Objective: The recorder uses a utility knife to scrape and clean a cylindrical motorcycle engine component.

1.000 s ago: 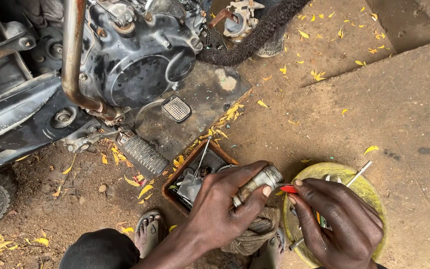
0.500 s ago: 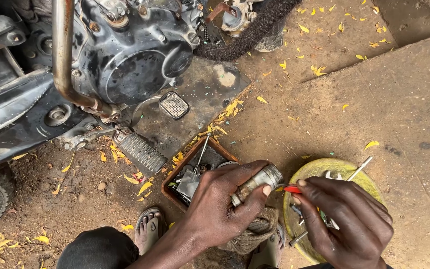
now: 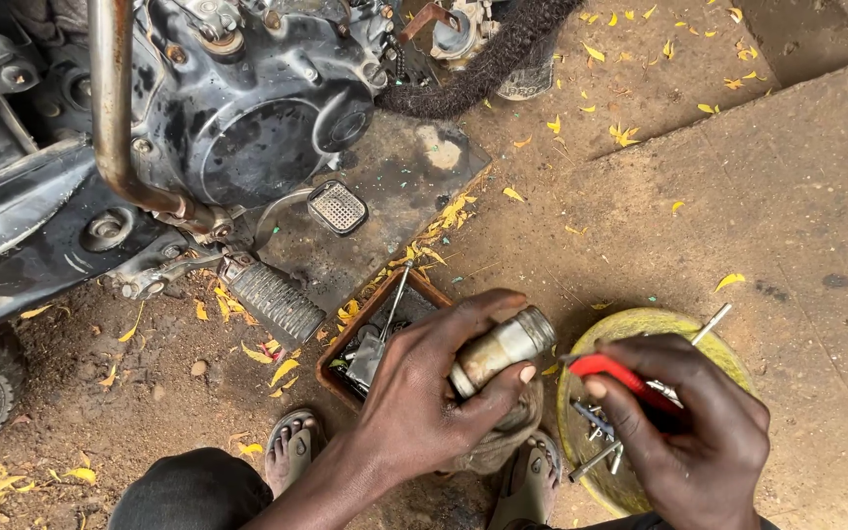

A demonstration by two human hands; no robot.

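Looking down from head height, the view shows a person crouched on bare, dusty ground [image 3: 787, 196] beside a motorcycle engine [image 3: 247, 108]. The left hand [image 3: 434, 393] holds a small, grimy metal cylinder [image 3: 501, 349]; its fingers [image 3: 463, 314] wrap tightly round the lower part, with the thumb pressed near the open, ring-shaped end, which points up and to the right. The right hand [image 3: 689, 432] is closed around a tool with a red handle [image 3: 625, 378], whose tip aims toward the cylinder's open end and sits just beside it; whether they touch cannot be told. Beneath the right hand lies a round yellow bowl [image 3: 660, 324] holding loose metal bolts [image 3: 596, 442] and a thin rod [image 3: 714, 322] that leans over its rim. To the left of the cylinder, a small rusty rectangular tray [image 3: 341, 358] sits on the ground with dark metal parts and a slim tool [image 3: 397, 299] inside. Under the left hand a bunched rag [image 3: 503, 442] shows, with sandalled feet [image 3: 291, 447] on either side. Above the tray are the engine's ribbed footpeg [image 3: 272, 299], a square brake pedal [image 3: 338, 206] and a rusty curved pipe [image 3: 115, 108]. Small yellow fallen leaves [image 3: 625, 132] are scattered across the dirt.
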